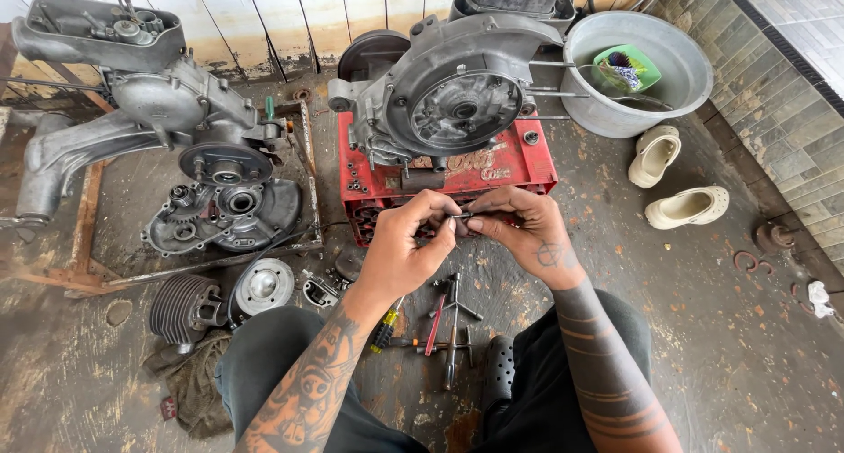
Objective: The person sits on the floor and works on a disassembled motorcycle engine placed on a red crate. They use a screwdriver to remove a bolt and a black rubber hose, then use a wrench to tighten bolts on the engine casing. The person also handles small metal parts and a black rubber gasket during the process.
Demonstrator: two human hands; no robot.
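Observation:
My left hand (409, 242) and my right hand (519, 229) meet in front of me, both pinching a small dark metal part (462, 216) between thumb and fingertips. They hover just in front of a red plastic crate (519, 167) that carries a grey engine case (448, 97). Below my hands, several hand tools (444, 326) lie on the floor between my knees, among them a cross wrench and a screwdriver with a yellow and black handle (384, 328).
A second engine with its arm (132, 101) rests on a rusty frame at left, an open case cover (220, 216) beside it. A finned cylinder (180, 308) and cylinder head (262, 286) lie near my left knee. A metal basin (637, 71) and two cream clogs (673, 181) stand at right.

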